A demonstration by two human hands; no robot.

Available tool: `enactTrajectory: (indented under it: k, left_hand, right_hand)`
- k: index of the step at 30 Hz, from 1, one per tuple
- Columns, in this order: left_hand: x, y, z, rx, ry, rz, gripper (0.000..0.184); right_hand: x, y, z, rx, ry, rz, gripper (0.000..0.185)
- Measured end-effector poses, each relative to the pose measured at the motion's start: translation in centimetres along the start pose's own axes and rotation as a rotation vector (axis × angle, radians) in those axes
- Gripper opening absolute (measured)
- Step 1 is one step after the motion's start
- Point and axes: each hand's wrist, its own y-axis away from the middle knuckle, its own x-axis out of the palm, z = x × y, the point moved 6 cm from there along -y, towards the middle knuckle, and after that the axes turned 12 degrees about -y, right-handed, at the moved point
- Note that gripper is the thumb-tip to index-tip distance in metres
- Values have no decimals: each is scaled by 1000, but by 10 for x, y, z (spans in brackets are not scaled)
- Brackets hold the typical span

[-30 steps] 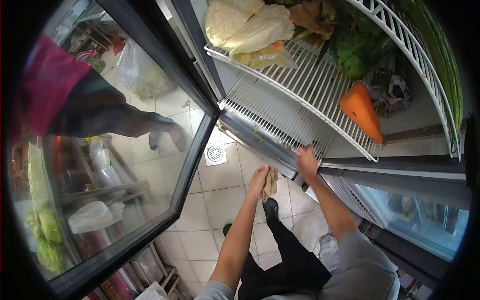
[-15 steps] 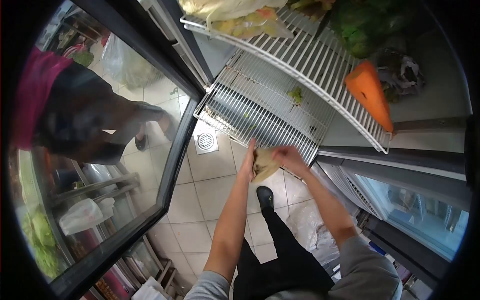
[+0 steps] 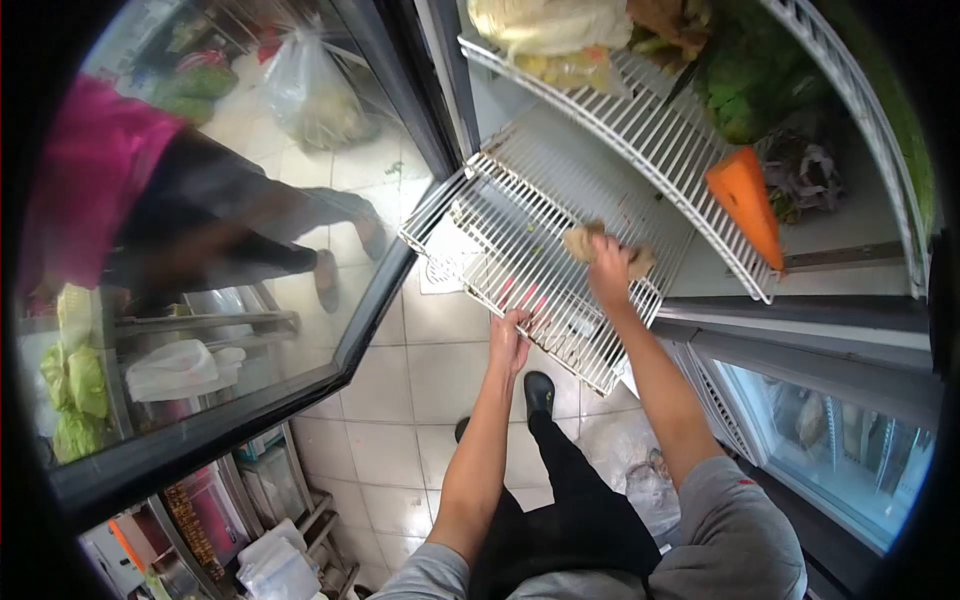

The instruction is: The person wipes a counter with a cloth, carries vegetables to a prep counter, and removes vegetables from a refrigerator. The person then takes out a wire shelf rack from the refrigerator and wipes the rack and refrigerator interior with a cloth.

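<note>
My left hand (image 3: 510,338) grips the front edge of the lower white wire shelf (image 3: 490,215), its fingers showing through the bars from below. On top of that shelf, toward its right side, my right hand (image 3: 608,268) presses a crumpled tan cloth (image 3: 578,241) against the wires. The cloth spreads out on both sides of the fingers. Small green scraps lie around the shelf's middle. The shelf juts out of an open upright fridge, over the tiled floor.
Above, the upper wire shelf (image 3: 610,130) holds a big carrot (image 3: 745,205), leafy greens (image 3: 750,85) and bagged produce (image 3: 550,25). The open glass door (image 3: 345,365) stands left; a person in a pink top shows in its pane. A plastic bag (image 3: 650,490) lies on the floor.
My left hand has left the cloth and taken hold of the shelf's front edge. My right hand has carried the cloth onto the shelf. The shelf sticks out farther toward me.
</note>
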Motion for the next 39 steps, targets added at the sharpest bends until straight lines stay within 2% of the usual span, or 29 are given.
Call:
enactTrajectory:
  k: [2, 4, 5, 7, 9, 11, 13, 14, 15, 17, 19, 20, 21, 22, 23, 25, 27, 28, 30, 31, 32, 33, 34, 35, 37, 39]
  left_hand:
    - [10, 16, -21, 48, -47, -40, 45]
    - [31, 49, -58, 106, -82, -55, 47]
    - [34, 68, -72, 143, -113, -99, 49]
    - [30, 96, -91, 160, -192, -118, 51]
    - [50, 121, -125, 261, -242, -105, 51]
    - [64, 160, -148, 280, -294, -106, 48]
    - [66, 200, -169, 330, -405, -127, 46]
    - [64, 221, -179, 356, -490, -150, 37]
    - [59, 237, -186, 372, -506, -131, 37]
    - [41, 264, -207, 553, -844, -208, 29]
    - [25, 286, -220, 593, -909, -208, 26]
    - [22, 294, -227, 582, -1091, -202, 25]
    - [19, 301, -233, 572, -1278, -197, 24]
    - [12, 306, -234, 565, -1398, -149, 28]
    - [14, 319, -240, 586, -1426, -128, 28]
    - [16, 354, -250, 531, -1389, -159, 22]
    - [30, 403, -272, 492, -1437, -105, 22]
    - [33, 427, -286, 491, -1479, -111, 22]
    - [22, 461, -310, 454, -1421, -159, 23]
    - [13, 477, -315, 405, -1331, -200, 24]
    - [17, 493, -321, 445, -1329, -263, 23]
    - [24, 507, -322, 490, -1318, -319, 24]
    - [34, 515, -320, 564, -1237, -313, 24]
    - [21, 517, -322, 526, -1260, -287, 27]
    - [40, 530, -314, 582, -1364, -321, 31]
    - [50, 541, -301, 563, -1412, -292, 34]
  right_hand:
    - [-25, 21, 34, -47, -48, -48, 28]
    - [-43, 31, 55, 152, -229, 93, 30]
    - [-53, 36, 64, 155, -234, 88, 30]
    - [-70, 52, 84, 173, -596, 44, 34]
    - [-96, 72, 118, 189, -629, 62, 32]
    - [-116, 93, 144, 321, -889, 79, 31]
    - [-122, 114, 161, 352, -994, 112, 27]
    - [-126, 126, 169, 454, -1197, 90, 29]
    - [-132, 134, 180, 547, -1402, 64, 31]
    - [-159, 139, 213, 468, -1336, 35, 34]
    - [-181, 149, 251, 372, -1169, 31, 42]
    - [-174, 148, 266, 272, -1257, -13, 45]
    - [-181, 150, 296, 340, -1417, 37, 42]
    - [-165, 150, 305, 355, -1314, -25, 43]
    - [-152, 152, 322, 383, -1237, 35, 47]
    - [-164, 166, 379, 118, -1538, -199, 43]
    - [-181, 190, 398, -263, -934, -324, 35]
    - [-168, 198, 386, -251, -949, -316, 35]
    - [-146, 215, 349, -445, -985, -488, 25]
    - [-129, 216, 317, -86, -1424, -382, 17]
    - [-126, 222, 292, -137, -931, -477, 18]
    - [-59, 226, 236, 601, -1539, -90, 26]
    - [-104, 222, 231, 373, -1044, -374, 30]
    - [-130, 212, 242, 357, -1036, -363, 30]
    - [-155, 177, 272, 581, -1272, -209, 44]
    - [-160, 146, 307, 11, -905, -497, 44]
